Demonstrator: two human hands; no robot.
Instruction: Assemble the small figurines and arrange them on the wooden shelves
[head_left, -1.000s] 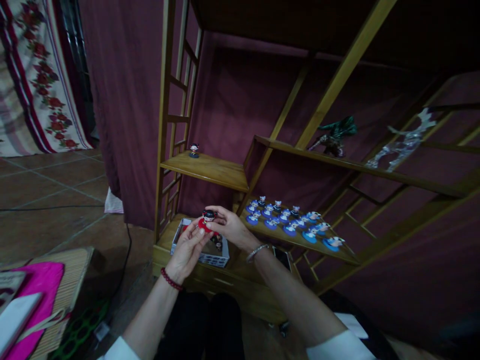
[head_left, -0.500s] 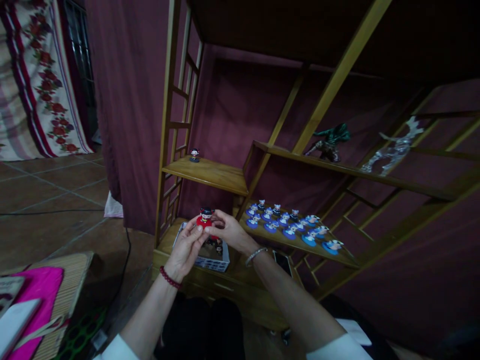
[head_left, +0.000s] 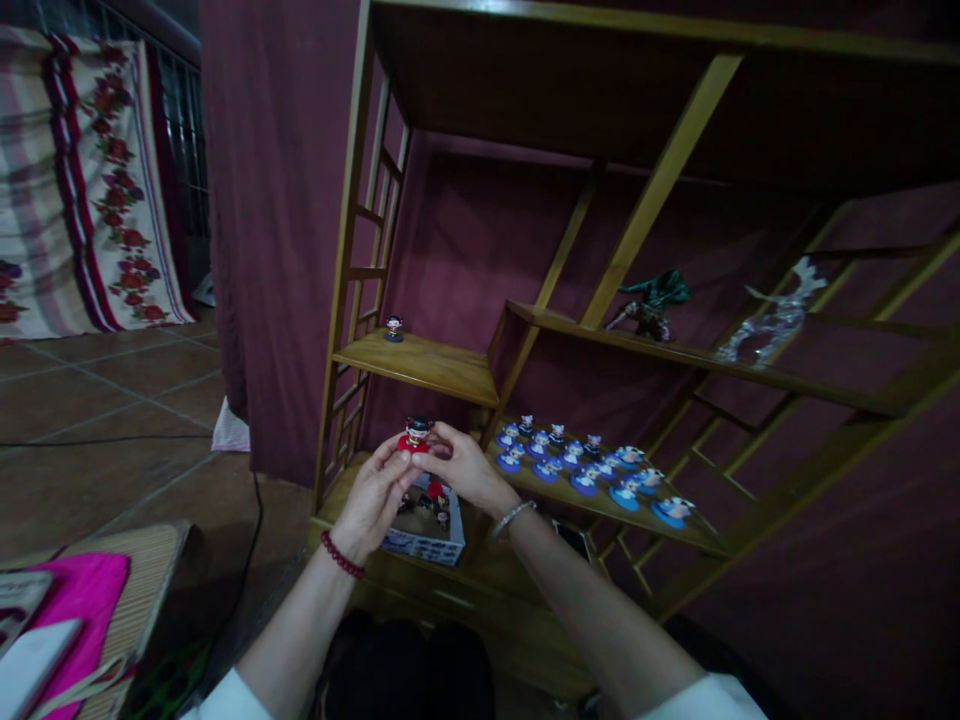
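Note:
A small figurine point(head_left: 415, 434) with black hair and a red base is held upright between my two hands. My left hand point(head_left: 373, 497) grips its base from the left, the thumb in front. From the right, my right hand point(head_left: 466, 468) pinches the same base with thumb and fingers. Below them stands an open box point(head_left: 425, 545) with several more dark and red figurines point(head_left: 437, 497) inside, partly hidden by my hands. A similar figurine point(head_left: 394, 328) on a dark base stands at the left end of the small upper shelf point(head_left: 442, 366).
Several blue-and-white figurines point(head_left: 585, 478) stand in rows on the lower right shelf. Above them are a dark green statue point(head_left: 654, 303) and a clear deer-like ornament point(head_left: 772, 318). Wooden posts point(head_left: 667, 180) divide the rack. A woven mat point(head_left: 154, 570) with a pink cloth lies at left.
My view has tilted up slightly, so the shelves appear lower and more of the rack's top shows. Both hands still hold the figurine, raised a little relative to the box.

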